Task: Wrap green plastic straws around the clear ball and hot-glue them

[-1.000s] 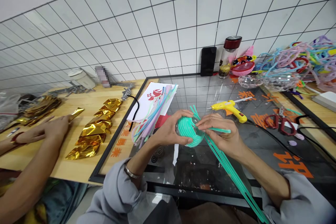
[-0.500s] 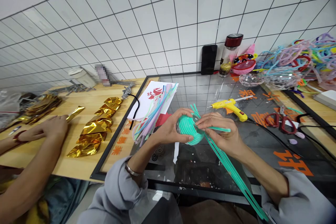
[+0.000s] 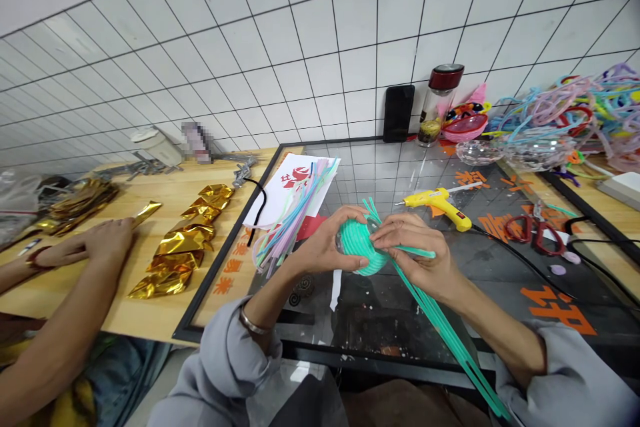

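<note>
My left hand [image 3: 327, 243] is curled round a ball wrapped in green strips [image 3: 359, 248], with the thumb in front and the fingers over the top. Part of the ball's surface looks clear, like plastic. My right hand [image 3: 423, 250] pinches a green strip [image 3: 416, 251] against the ball's right side; its short end sticks out past the fingers. Beneath that hand a bundle of long green strips [image 3: 450, 330] runs down towards my right sleeve. A few green tips poke up above the ball.
A yellow glue gun [image 3: 440, 205] and red-handled scissors [image 3: 535, 233] lie to the right. Pastel strips [image 3: 300, 213] rest on white paper at left. Behind stand a phone [image 3: 399, 113] and a glass bottle [image 3: 440, 107]. A co-worker's hands [image 3: 107, 240] touch gold foil [image 3: 183, 240] at far left.
My right fingers have shifted slightly along the ball, and the short strip end has dropped a little lower. The co-worker's hand has moved slightly right. My left hand keeps its hold.
</note>
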### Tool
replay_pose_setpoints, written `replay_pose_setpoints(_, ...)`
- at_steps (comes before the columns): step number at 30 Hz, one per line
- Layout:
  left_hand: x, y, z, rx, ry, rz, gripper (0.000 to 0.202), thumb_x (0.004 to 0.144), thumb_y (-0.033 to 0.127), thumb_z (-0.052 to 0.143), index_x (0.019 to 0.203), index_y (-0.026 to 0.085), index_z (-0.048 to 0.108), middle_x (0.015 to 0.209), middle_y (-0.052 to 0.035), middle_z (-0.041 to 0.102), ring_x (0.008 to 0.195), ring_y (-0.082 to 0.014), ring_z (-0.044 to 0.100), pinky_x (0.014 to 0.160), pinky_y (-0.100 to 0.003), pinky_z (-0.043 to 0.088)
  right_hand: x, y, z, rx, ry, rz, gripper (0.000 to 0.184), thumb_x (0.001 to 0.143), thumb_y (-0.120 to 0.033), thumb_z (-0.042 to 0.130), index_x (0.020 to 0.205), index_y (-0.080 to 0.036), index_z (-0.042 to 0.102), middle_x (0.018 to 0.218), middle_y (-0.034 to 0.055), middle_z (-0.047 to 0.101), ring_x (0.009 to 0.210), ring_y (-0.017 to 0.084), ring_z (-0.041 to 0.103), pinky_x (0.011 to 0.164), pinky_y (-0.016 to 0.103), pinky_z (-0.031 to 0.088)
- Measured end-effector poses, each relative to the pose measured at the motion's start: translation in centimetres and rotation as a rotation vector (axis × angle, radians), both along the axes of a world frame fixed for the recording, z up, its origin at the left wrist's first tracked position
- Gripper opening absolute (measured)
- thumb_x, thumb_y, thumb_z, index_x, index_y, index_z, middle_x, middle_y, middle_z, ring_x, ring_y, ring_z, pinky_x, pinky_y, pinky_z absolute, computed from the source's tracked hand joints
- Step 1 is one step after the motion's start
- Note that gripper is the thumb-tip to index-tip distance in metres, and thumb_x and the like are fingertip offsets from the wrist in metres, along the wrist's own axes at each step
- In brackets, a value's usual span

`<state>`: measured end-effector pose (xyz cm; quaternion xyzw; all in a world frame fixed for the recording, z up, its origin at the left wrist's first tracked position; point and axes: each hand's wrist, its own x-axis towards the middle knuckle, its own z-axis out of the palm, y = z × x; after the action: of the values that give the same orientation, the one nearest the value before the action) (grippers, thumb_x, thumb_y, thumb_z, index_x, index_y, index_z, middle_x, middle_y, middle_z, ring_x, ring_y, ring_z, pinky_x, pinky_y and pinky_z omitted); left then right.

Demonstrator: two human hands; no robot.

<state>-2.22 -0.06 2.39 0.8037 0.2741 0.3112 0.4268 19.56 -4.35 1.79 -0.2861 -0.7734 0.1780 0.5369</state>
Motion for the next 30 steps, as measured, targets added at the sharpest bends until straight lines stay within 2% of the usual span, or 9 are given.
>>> replay_pose_setpoints(15, 0.03, 0.16, 0.01, 0.007, -0.008, -0.012, 0.055, 0.069, 0.03, 0.084, 0.112, 0.023, 0.052, 0.131, -0.0116, 0.053, 0.131, -0.0299, 0.05, 0.113, -0.05, 0.039, -0.05, -0.38, 0.75, 0.181, -0.17, -0.056, 0.026, 0.088, -0.006, 0.055, 0.093, -0.025, 0.072, 0.091, 0.0022, 0.078, 0.091, 0.022, 0.067, 0.08, 0.042, 0.051)
replay_pose_setpoints(25, 0.06, 0.13, -0.11, -0.002, -0.002, -0.009, 0.056, 0.069, 0.03, 0.084, 0.114, 0.024, 0.051, 0.133, -0.0115, 0.052, 0.133, -0.032, 0.049, 0.112, -0.051, 0.039, -0.19, -0.41, 0.23, 0.163, -0.157, -0.073, 0.023, 0.09, -0.011, 0.056, 0.093, -0.025, 0.073, 0.092, 0.0023, 0.078, 0.086, 0.021, 0.065, 0.08, 0.041, 0.049)
replay_pose_setpoints(30, 0.02, 0.13, -0.07, -0.012, -0.007, -0.017, 0.056, 0.069, 0.029, 0.084, 0.114, 0.024, 0.051, 0.132, -0.0119, 0.052, 0.134, -0.0318, 0.048, 0.113, -0.051, 0.039, -0.03, -0.51, 0.37, 0.187, -0.207, -0.083, 0.024, 0.088, -0.008, 0.056, 0.094, -0.026, 0.071, 0.094, 0.0014, 0.078, 0.088, 0.021, 0.064, 0.078, 0.04, 0.047)
